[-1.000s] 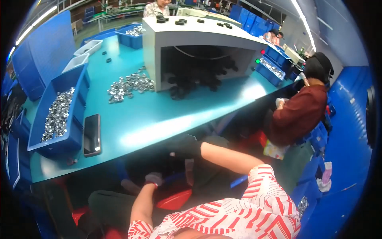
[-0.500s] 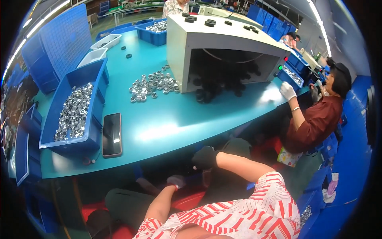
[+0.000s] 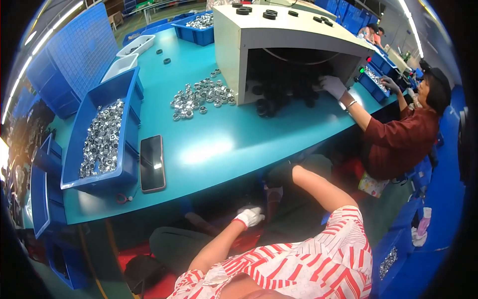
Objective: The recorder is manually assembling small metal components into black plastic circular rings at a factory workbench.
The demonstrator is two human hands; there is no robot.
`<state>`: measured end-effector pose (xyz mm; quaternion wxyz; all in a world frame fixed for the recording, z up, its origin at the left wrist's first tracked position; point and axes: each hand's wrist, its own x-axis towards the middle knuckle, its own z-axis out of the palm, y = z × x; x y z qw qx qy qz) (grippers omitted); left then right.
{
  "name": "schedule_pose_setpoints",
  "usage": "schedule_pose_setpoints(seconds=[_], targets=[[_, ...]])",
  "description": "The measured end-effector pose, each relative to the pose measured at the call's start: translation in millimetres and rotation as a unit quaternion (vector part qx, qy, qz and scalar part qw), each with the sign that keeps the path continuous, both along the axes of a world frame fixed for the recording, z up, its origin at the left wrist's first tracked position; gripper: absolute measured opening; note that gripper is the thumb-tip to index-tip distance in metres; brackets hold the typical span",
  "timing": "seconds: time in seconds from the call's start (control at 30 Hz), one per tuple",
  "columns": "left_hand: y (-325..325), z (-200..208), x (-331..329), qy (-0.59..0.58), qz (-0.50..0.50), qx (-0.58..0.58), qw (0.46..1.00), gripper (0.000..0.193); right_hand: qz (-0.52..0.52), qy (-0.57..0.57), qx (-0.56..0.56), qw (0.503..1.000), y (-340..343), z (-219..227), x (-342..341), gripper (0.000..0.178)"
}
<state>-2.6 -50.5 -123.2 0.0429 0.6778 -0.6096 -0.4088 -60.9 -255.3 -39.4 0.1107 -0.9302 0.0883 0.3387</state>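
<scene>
My left hand (image 3: 250,217), in a white glove with a red cuff, is below the table's front edge over my lap. Its fingers are curled inward, and whatever they may hold is hidden. To its right and a little farther away, my right hand (image 3: 280,175) wears a dark glove. Shadow hides those fingers. The two hands are apart. On the table (image 3: 199,169), nearest to them, lie a dark-screened phone (image 3: 152,163) and a loose heap of shiny metal rings (image 3: 204,95). More such rings (image 3: 102,142) fill part of a long blue bin (image 3: 130,149).
A cream box-shaped machine (image 3: 228,65) stands on the table, with dark rings (image 3: 286,94) piled in its opening and black rings (image 3: 269,15) on top. At right sits a co-worker (image 3: 406,144), one gloved hand (image 3: 332,86) at that pile. White trays (image 3: 137,46) stand farther left.
My left hand has moved right, closer to my right hand. The co-worker's gloved hand has reached left to the dark rings at the machine's opening. The whole view has shifted slightly.
</scene>
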Motion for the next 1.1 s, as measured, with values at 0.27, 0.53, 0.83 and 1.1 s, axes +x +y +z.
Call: schedule_pose_setpoints(seconds=[0.27, 0.53, 0.83, 1.1], targets=[[-2, 103, 18, -0.034, -0.02, -0.218, 0.975, 0.028, -0.09, -0.089, 0.468, 0.875, 7, 107, 7, 0.035], [1, 224, 46, -0.104, -0.045, -0.309, 0.944, 0.029, -0.182, -0.537, -0.034, 0.823, -38, 145, 15, 0.018], [14, 244, 101, -0.137, 0.005, -0.3, 0.944, 0.023, -0.061, -0.604, -0.166, 0.777, -80, 113, 94, 0.033], [6, 226, 132, -0.044, 0.054, -0.3, 0.951, 0.029, -0.159, -0.523, -0.165, 0.821, -97, 108, 119, 0.031]])
